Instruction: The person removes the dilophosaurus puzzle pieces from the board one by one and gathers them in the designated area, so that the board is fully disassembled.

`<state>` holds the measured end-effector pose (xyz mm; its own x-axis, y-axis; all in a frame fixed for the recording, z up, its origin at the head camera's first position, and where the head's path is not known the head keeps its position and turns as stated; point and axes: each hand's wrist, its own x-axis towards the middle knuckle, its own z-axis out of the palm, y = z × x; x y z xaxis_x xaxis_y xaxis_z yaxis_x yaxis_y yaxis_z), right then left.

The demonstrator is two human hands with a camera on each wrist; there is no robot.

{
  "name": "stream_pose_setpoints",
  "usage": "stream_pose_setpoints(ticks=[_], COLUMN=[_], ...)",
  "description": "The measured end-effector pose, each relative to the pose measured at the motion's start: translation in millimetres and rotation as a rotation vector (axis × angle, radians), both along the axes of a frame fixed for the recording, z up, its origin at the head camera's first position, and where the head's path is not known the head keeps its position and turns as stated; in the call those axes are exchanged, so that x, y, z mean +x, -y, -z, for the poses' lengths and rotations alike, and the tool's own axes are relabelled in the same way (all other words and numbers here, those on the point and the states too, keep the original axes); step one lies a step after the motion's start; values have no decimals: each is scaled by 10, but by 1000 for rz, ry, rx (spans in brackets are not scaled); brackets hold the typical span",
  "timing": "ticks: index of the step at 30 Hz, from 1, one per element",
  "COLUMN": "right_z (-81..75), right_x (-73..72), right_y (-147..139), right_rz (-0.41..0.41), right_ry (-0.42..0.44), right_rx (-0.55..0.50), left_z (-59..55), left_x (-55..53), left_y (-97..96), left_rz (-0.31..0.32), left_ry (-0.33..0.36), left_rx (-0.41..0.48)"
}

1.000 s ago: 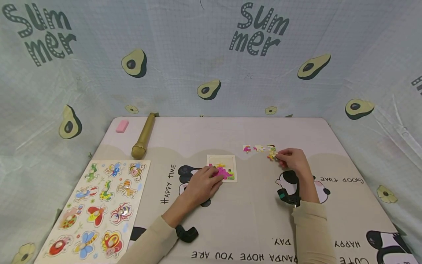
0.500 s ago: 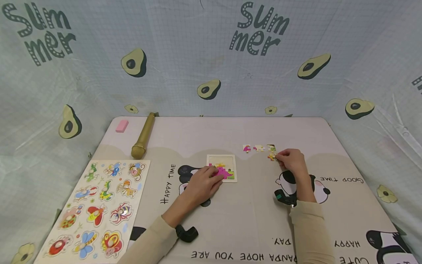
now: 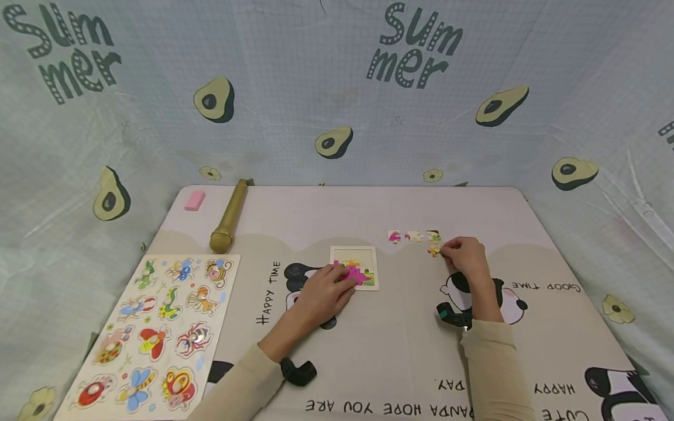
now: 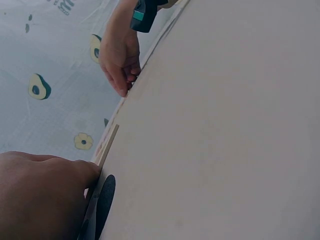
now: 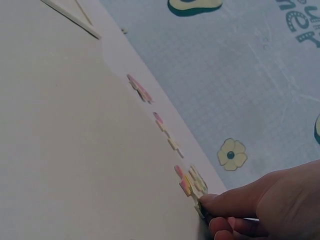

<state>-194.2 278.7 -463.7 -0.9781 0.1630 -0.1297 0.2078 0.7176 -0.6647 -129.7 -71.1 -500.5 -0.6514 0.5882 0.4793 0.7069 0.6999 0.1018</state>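
My left hand (image 3: 325, 295) rests over the left side of a small square jigsaw tray (image 3: 376, 257), its fingertips on the joined pink puzzle pieces (image 3: 359, 276) inside and partly hiding them. In the left wrist view this hand (image 4: 45, 195) lies against the tray's edge (image 4: 111, 142). To the right, my right hand (image 3: 467, 257) pinches a yellow and pink puzzle piece (image 3: 434, 251) between thumb and index finger, low over the table. Just behind it lies a green and dark puzzle piece (image 3: 433, 235). Loose pieces, one pink (image 3: 394, 236) and one mostly pale (image 3: 415, 236), lie to its left.
A large board of insect pictures (image 3: 168, 333) covers the table's left side. Behind it lie a gold microphone (image 3: 230, 219) and a pink block (image 3: 195, 201). Patterned curtain (image 3: 295, 88) encloses the back and sides.
My right hand has drawn the pinched puzzle piece slightly toward me, leaving a gap to the green piece behind it. The wrist has shifted a little left. My left hand has stayed put.
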Motion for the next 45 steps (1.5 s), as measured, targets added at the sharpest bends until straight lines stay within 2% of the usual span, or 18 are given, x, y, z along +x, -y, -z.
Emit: stream_pose_setpoints(ticks=[8, 17, 24, 28, 45], right_z=[-7, -153, -206, -190, -107], right_x=[-7, 11, 29, 28, 49], right_y=[-2, 147, 359, 489, 944], right_rz=[1, -5, -62, -97, -227], right_ry=[3, -80, -163, -166, -208], right_rx=[14, 9, -12, -33, 21], left_z=[-8, -11, 2, 7, -22], left_x=[8, 11, 6, 6, 13], left_y=[2, 3, 7, 5, 4], left_rz=[2, -14, -20, -25, -29], left_ry=[23, 103, 127, 133, 118], left_rx=[16, 65, 95, 97, 86])
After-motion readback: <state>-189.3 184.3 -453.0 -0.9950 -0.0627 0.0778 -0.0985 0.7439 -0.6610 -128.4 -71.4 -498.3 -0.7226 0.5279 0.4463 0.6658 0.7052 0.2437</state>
